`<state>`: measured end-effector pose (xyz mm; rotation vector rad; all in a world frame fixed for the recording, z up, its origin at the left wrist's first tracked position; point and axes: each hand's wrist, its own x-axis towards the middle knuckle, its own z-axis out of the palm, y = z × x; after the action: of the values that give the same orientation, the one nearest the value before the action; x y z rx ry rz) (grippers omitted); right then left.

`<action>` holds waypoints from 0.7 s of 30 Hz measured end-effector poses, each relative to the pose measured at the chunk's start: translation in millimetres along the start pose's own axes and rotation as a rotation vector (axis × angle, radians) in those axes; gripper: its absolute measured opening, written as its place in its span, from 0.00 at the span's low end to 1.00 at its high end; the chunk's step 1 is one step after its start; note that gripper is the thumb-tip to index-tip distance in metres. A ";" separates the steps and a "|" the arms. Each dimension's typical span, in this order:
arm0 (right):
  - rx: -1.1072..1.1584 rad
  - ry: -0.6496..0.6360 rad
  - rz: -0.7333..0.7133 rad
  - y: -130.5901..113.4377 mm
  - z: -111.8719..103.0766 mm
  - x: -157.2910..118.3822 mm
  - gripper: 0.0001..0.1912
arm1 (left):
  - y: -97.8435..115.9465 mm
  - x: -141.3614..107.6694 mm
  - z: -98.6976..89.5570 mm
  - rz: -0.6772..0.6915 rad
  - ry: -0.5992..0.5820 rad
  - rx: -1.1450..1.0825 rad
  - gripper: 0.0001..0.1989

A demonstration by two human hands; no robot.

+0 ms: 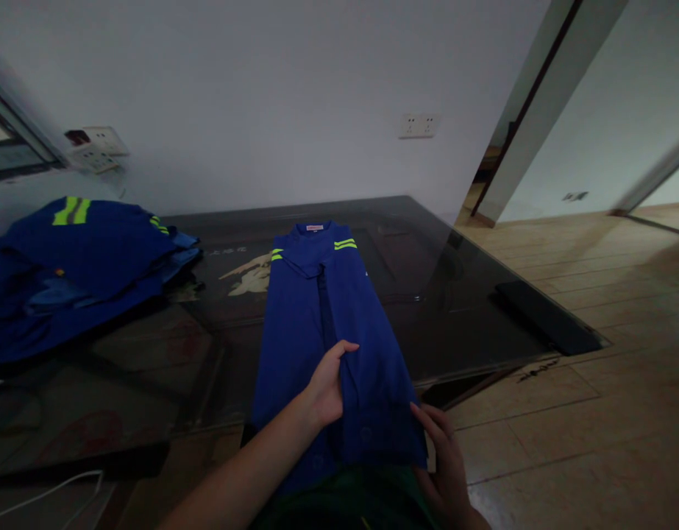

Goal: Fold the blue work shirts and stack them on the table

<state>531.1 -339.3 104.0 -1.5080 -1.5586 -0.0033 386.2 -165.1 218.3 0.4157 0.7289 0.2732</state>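
Note:
A blue work jacket (372,331) with yellow-green stripes lies folded lengthwise on the dark table, its collar toward the wall. Its near end hangs over the table's front edge, close to my body. My left hand (329,386) is closed on a fold along the middle, thumb on top and the other fingers hidden behind the cloth. At the lower right, my right hand (443,449) grips the jacket's outer edge near the buttoned end; part of its grip is hidden by the fabric.
A heap of blue clothing (107,258) with yellow-green bands sits at the table's left. A flat black object (546,316) lies by the right edge of the table (443,294). Wall sockets (419,126) are behind, and a white cable (52,489) runs at lower left.

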 end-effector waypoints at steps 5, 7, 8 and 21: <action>-0.005 -0.122 -0.045 7.7 -19.9 2.1 0.34 | -32.7 -53.3 -15.0 0.012 -0.134 0.082 0.19; 0.019 -0.171 -0.080 8.9 -30.4 6.7 0.38 | -49.5 -66.1 -23.1 0.038 -0.143 0.132 0.23; 0.032 -0.175 -0.088 8.5 -35.2 10.8 0.38 | -58.0 -68.5 -27.5 0.051 -0.125 0.155 0.23; -0.251 -0.379 0.024 -0.7 23.9 172.9 0.24 | -103.3 -34.6 -74.1 0.283 -0.063 0.607 0.29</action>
<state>549.7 -190.9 193.9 -1.8017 -1.8939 0.1099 320.2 -249.5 141.7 1.1039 0.6823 0.2998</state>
